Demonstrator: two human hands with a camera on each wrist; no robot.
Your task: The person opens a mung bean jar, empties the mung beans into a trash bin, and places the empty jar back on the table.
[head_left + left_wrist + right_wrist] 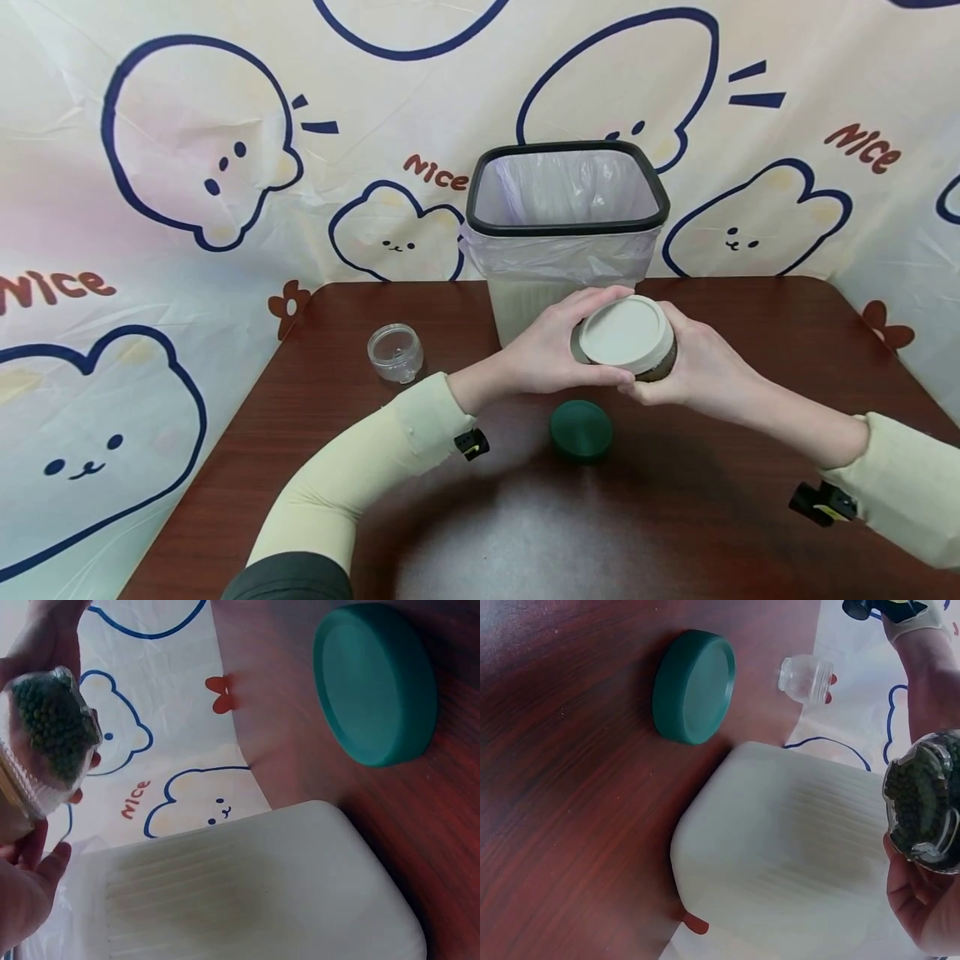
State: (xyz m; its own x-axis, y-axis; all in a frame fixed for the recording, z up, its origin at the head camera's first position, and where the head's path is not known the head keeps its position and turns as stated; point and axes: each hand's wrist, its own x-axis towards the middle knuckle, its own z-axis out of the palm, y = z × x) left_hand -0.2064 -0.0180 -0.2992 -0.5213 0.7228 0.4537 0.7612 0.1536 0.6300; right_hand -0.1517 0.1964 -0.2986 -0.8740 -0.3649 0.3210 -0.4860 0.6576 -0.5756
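Jar [922, 802]: transparent, containing dark green granules [56, 724]; raised above the table [712, 517], on the wearer's side of the bin [517, 312].
White lid [626, 333]: seated on the jar.
Left hand [551, 342]: fingers and thumb curved round the jar's left side, grasping it.
Right hand [697, 358]: grasping the jar's right side, fingers likewise curved.
Green lid [581, 429]: on the table, nearer the wearer than the bin.
Clear jar [395, 353]: on the table, left of the bin.
Bin: pale, black-rimmed, lined with a translucent bag [570, 187].
Backdrop [262, 433]: cartoon faces, "Nice" lettering.
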